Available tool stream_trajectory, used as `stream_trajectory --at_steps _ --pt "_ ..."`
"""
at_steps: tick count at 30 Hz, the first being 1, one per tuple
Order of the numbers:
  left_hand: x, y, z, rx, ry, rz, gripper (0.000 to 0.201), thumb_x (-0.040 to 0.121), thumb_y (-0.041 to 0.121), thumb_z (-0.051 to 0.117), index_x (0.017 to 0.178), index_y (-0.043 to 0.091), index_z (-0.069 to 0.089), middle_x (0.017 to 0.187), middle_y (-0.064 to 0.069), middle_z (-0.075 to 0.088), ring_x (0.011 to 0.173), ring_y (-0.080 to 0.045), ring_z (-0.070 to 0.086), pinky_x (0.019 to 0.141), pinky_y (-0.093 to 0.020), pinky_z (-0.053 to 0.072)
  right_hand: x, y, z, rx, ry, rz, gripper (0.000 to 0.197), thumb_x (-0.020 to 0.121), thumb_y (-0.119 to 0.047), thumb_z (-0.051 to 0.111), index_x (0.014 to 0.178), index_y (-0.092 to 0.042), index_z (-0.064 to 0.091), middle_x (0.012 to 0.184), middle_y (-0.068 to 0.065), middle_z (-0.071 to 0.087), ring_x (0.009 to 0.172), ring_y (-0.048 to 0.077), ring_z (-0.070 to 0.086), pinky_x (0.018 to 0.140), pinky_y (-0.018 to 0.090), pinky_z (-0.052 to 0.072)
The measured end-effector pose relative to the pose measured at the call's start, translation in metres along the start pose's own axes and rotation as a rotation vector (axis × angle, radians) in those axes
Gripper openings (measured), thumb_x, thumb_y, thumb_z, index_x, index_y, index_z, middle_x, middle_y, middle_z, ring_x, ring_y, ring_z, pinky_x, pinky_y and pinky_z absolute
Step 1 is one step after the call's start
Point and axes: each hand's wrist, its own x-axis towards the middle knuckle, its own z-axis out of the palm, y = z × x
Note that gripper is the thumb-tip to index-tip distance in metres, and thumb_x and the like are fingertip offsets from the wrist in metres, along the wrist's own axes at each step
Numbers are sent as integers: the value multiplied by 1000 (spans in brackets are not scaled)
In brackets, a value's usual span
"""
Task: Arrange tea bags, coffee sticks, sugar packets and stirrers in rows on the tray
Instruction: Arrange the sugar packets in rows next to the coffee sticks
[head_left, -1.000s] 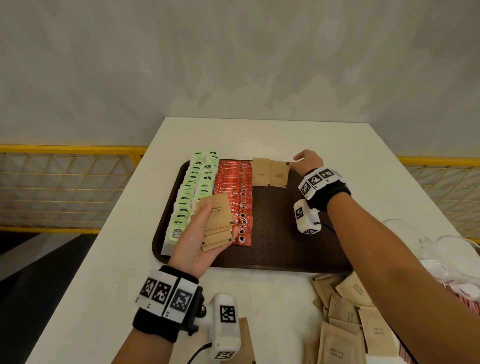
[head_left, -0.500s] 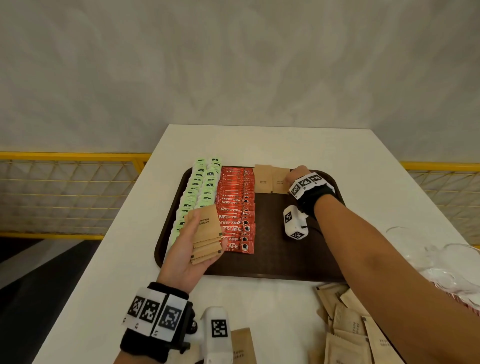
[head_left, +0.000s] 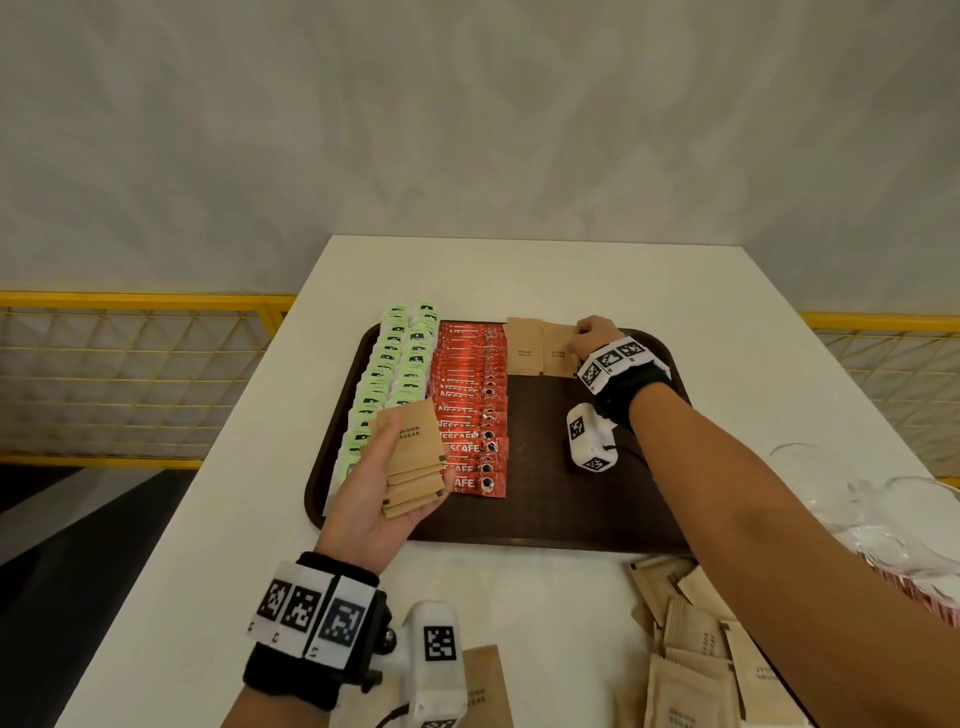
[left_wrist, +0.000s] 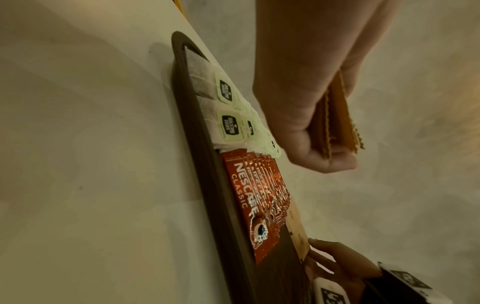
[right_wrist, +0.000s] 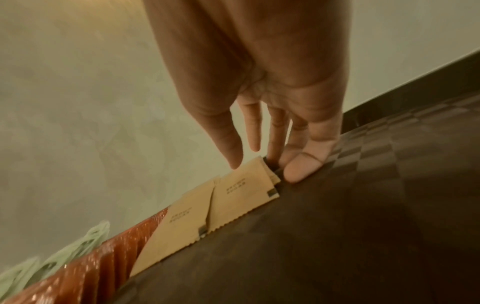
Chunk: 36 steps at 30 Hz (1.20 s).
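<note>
Two brown sugar packets (head_left: 543, 347) lie side by side at the top centre of the tray (head_left: 582, 509), just right of the red coffee sticks (head_left: 470, 410) and green tea bags (head_left: 389, 384). The right hand (head_left: 595, 332), fingers straight and slightly spread, touches the right packet's outer edge. The left hand (head_left: 374, 499), lower left of the frame, grips a fanned stack of packets (head_left: 413, 454). A push too firm would likely ride that packet over its neighbour; a slack grip could spill the stack onto the coffee row.
</note>
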Motion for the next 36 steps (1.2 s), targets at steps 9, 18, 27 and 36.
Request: stream_trajectory --at_steps 9,18,27,36 --pt "0 1 -5 12 -8 -1 45 89 36 54 130 17 53 89 -10 67 74 -18 63 59 -29 56 -10 -27 20 -329 51 -257 39 95 -22 43 127 -42 54 150 5 21 139 29 12 114 50 18" --pt "1 6 -10 32 22 4 40 90 38 52 123 15 58 88 -12 65 76 -20 59 59 -27 56 -7 -25 27 -506 34 -277 34 97 -36 40 125 -51 49 150 5 20 140 30 9 110 52 15" --pt "2 2 -7 10 -2 8 46 89 37 53 130 16 53 92 -11 65 75 -19 61 58 -28 56 -10 -24 10 -294 68 -166 46 97 -21 38 141 -35 37 144 13 30 133 31 24 108 47 26" --pt "5 0 -10 -3 -8 5 48 84 37 56 127 15 55 87 -9 67 71 -18 63 56 -29 56 -13 -14 3 57 62 28 52 96 -6 37 146 -12 24 128 23 51 114 35 53 88 37 44"
